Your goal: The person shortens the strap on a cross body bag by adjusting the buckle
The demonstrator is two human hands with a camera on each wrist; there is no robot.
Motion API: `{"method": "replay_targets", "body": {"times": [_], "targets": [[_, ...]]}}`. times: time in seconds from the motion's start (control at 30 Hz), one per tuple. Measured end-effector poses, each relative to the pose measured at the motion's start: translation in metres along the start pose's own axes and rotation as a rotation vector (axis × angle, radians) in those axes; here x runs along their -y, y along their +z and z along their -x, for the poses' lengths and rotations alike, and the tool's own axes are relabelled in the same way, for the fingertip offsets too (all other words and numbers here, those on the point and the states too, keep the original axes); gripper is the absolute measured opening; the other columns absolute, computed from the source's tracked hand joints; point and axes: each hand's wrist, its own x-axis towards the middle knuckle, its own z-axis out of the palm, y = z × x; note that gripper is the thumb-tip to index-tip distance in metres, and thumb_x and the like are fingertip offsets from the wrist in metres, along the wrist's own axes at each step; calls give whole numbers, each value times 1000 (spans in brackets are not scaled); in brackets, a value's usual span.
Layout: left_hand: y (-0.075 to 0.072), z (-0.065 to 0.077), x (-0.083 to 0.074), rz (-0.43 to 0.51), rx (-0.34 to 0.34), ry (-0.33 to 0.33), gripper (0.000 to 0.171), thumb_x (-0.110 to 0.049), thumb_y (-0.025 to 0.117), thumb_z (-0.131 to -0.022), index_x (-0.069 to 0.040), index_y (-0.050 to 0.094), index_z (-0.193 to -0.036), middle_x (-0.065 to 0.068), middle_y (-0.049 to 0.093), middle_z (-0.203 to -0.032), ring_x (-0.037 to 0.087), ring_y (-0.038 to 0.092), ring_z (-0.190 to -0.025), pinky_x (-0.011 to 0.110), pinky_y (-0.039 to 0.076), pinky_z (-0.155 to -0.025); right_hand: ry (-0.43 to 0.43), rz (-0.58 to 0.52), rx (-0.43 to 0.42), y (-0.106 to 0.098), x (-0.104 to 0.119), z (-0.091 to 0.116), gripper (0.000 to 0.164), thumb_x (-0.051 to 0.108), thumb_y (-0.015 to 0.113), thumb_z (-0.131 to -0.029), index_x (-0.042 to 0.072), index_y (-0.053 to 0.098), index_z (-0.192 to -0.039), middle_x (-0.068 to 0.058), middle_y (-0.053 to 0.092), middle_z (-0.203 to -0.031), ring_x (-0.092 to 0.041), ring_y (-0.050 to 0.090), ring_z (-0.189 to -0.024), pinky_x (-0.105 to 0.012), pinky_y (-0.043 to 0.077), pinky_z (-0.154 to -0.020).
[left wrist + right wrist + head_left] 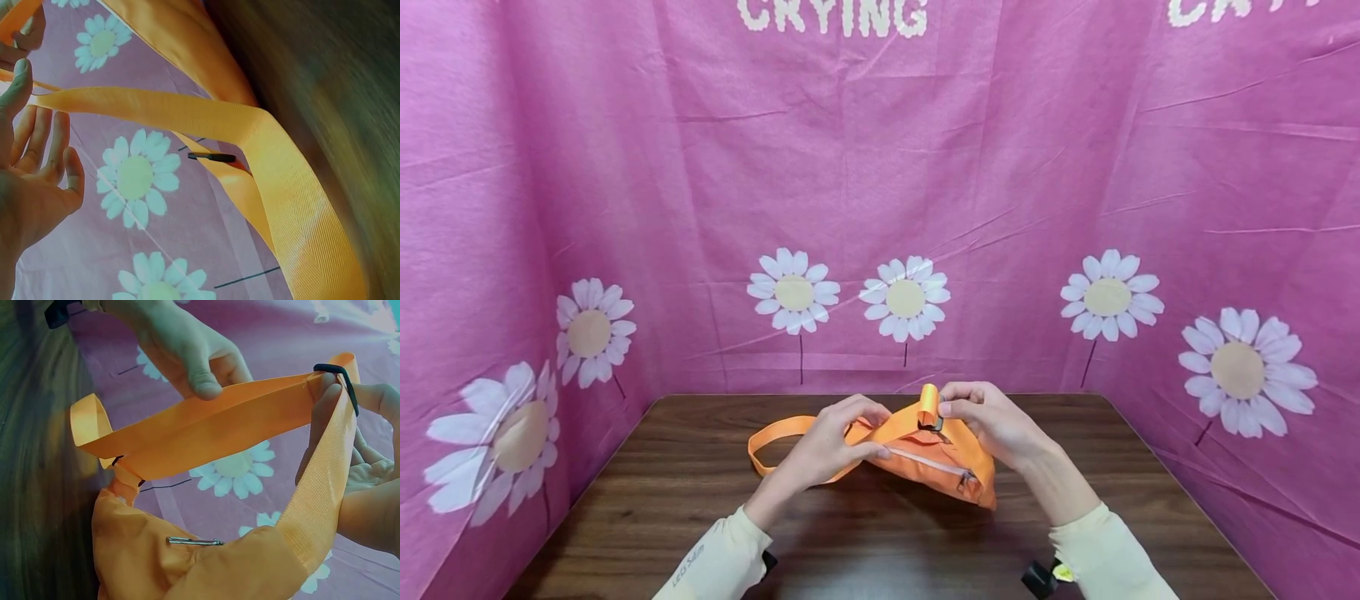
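Observation:
An orange waist bag (917, 472) with a pale zipper lies on the table, its wide orange strap (156, 111) raised above it. My right hand (996, 423) pinches the strap close to a black slide buckle (352, 394), where the webbing stands up in a short loop (928, 402). To the left, my left hand (829, 442) holds the strap between thumb and fingers, as the left wrist view shows. Another strap loop (775, 432) hangs out past the left hand. In the right wrist view a metal zipper pull (195, 541) shows on the bag.
The dark wood table (865, 550) reaches back to a pink cloth (880, 167) printed with daisies, which stands on the back and both sides. Dark wrist devices sit at both cuffs, including one (1040, 578) beneath the right sleeve.

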Motion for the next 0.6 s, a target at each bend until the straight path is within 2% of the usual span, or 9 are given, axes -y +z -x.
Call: {"method": "replay_targets", "body": {"times": [0.17,0.3,0.4,0.6], "targets": [[-8,1,5,-11,18,-44,43,-24,87,-81,-20,68,-119,-11,63,-110,17,63,-103,43,53,-91,-28,-22,-29,-4,4,1,11,5,62,-97,8,71,-93,-2,67,-89,-15,59,-85,-27,50,-76],[-13,1,9,-11,21,-73,43,-24,87,-82,-20,68,-120,-12,63,-109,21,64,-104,45,52,-91,-37,-38,-44,-8,7,2,13,3,59,-97,9,70,-92,0,65,-85,-14,58,-84,-27,50,-73],[-15,2,13,-24,27,-69,43,-24,87,-82,-19,67,-121,-11,63,-110,23,64,-104,42,52,-91,-28,-43,-43,-11,7,2,15,3,58,-97,10,69,-91,0,65,-84,-13,58,-82,-27,51,-71],[-17,3,25,-60,31,-59,43,-23,87,-81,-18,68,-119,-10,63,-108,18,64,-102,39,53,-90,-45,-28,-50,-12,6,1,16,3,57,-98,10,70,-91,-1,66,-82,-16,57,-71,-30,51,-69]]}}
